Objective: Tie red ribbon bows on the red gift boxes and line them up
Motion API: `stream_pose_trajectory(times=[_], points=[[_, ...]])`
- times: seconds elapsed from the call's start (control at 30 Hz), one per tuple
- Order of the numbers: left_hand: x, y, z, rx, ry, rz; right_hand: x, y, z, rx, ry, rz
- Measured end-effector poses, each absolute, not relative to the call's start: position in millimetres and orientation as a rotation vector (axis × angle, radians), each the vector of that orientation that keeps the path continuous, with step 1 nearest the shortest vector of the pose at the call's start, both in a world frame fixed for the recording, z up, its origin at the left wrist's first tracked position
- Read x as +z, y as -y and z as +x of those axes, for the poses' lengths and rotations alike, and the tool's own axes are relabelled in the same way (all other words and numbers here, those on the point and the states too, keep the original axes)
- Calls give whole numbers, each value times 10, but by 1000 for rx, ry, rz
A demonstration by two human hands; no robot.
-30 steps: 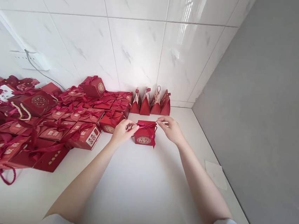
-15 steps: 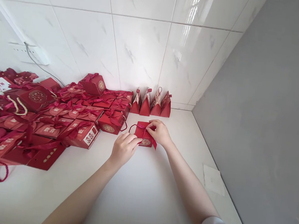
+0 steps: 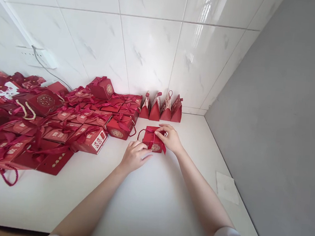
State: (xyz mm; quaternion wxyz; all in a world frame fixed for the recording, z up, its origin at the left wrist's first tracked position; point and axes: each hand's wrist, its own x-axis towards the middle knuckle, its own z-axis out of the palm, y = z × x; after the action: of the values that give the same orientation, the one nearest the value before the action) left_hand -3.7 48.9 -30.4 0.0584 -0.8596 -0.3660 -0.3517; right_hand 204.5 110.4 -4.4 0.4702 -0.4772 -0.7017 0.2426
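Observation:
A small red gift box with a gold round emblem on its front sits on the white table, a dark red cord handle at its left. A magenta ribbon is tied across it, one tail hanging over the right side. My right hand pinches the ribbon at the top of the box between thumb and fingertips. At the front left corner is my left hand, its thumb stretched away from the fingers; the fingertips are close to the box, and whether they touch it I cannot tell.
Many red ribboned boxes crowd the left side of the table. Several upright triangular red boxes stand against the tiled wall. A grey panel borders the right side, with a pale square patch beside it.
My left hand has drawn slightly down from the box front, its thumb parting from the box. My right hand keeps its pinch on the ribbon. The view has shifted slightly.

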Motion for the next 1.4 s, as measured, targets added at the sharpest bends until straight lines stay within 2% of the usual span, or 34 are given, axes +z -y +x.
stream_pose_trajectory(times=[0.2, 0.27, 0.37, 0.53, 0.73, 0.87, 1.07, 1.4], points=[[-67, -529, -229, -1565, 1356, -2430, -107, -1019, 2304, 783, 1358, -1154], [16, -625, -249, -1648, 1508, -2368, -112, -939, 2345, 725, 1393, -1176], [92, -811, -228, -1683, 1680, -2418, -77, -760, 2299, 463, 1569, -1190], [234, -1152, -91, -1399, 1500, -2788, -36, -478, 1943, -54, 1988, -1160], [317, -1507, 84, -1027, 1220, -3266, -139, -477, 1541, -279, 2088, -1236], [264, -1584, 73, -959, 1268, -3245, -96, -518, 1579, -199, 2018, -1232], [225, -1575, 50, -952, 1247, -3236, 76, -470, 1805, 188, 1808, -1177], [173, -1523, 71, -993, 1393, -3132, 17, -619, 1954, 175, 1638, -1291]])
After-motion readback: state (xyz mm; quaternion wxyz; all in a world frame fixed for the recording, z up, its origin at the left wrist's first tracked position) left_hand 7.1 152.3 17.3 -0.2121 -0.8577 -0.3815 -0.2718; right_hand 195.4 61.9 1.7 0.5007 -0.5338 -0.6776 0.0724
